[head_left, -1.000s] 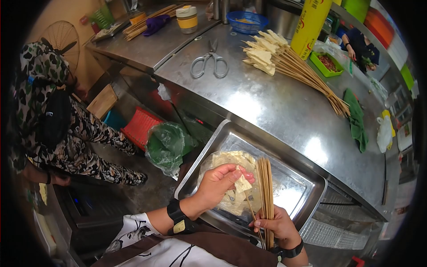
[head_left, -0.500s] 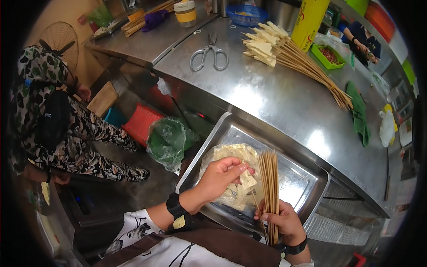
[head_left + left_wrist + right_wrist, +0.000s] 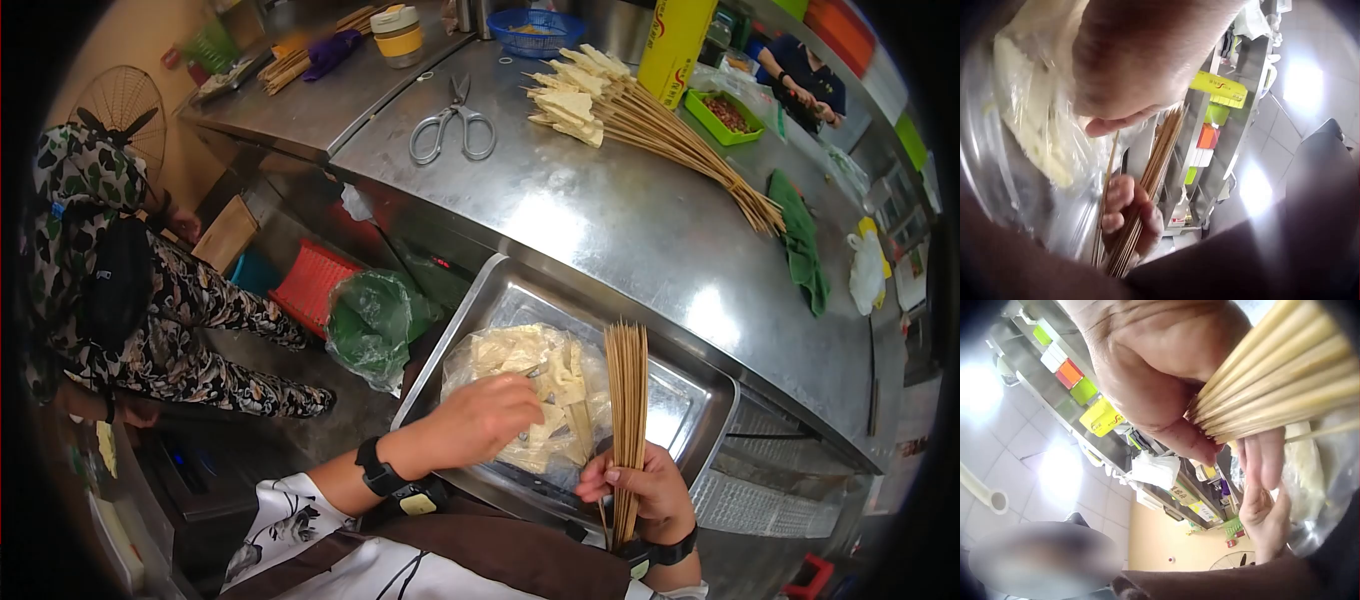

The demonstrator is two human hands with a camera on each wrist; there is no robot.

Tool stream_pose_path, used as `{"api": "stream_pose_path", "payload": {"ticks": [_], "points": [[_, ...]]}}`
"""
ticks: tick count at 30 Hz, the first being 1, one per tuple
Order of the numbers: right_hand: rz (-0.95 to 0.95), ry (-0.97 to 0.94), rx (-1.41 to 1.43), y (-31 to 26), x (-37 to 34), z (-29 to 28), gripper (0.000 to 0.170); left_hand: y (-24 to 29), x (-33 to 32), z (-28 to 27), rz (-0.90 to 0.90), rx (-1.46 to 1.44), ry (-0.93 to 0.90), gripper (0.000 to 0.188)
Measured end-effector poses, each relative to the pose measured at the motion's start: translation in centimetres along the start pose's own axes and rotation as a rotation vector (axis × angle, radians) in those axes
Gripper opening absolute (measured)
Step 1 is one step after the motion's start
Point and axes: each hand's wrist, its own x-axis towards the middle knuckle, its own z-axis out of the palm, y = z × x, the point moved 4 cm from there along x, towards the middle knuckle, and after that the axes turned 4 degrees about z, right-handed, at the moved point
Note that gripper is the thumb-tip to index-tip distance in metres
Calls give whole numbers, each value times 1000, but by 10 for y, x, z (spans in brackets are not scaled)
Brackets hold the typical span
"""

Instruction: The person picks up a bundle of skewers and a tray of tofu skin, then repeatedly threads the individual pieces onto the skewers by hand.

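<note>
— Where are your hands at work?

— Over the metal tray (image 3: 530,303). Inside it, towards its left end, lies a clear plastic bag (image 3: 598,400) with flat pale pieces (image 3: 530,350) heaped in it

— What is your right hand doing?

— My right hand (image 3: 652,492) is over the tray's near side, fingers and thumb curled round a bundle of thin wooden skewers (image 3: 627,400), tips pointing up. A single skewer (image 3: 1109,167) stands apart from the rest, slanting beside the bundle at my fingers

— And your left?

— My left hand (image 3: 490,418) is over the bag in the tray, back of the hand upward, fingers bent down at the pieces. Their tips are hidden, so I can't tell whether they pinch anything

— What do you see around the tray?

— Beyond it runs a steel counter (image 3: 640,220). Scissors (image 3: 450,130) rest there, past the tray's left corner. Also beyond the tray lies a second bundle (image 3: 690,150), pale pieces covering one end, the bare ends just beside a green cloth (image 3: 800,240). Left of the tray is a green bin (image 3: 375,325) with a clear bag over it, near a red basket (image 3: 312,285). Well to the tray's left stands a person in a camouflage top (image 3: 88,175)
</note>
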Motion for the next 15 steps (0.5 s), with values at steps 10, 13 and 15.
{"api": "stream_pose_path", "payload": {"ticks": [10,13,15], "points": [[-182,-177,38,10,1,-8,21,13,6,27,200,269,-70,29],[-119,-77,-11,11,1,-8,18,10,4,29,200,294,-15,31],[-100,-71,-56,10,4,-9,17,10,3,33,266,309,10,30]]}}
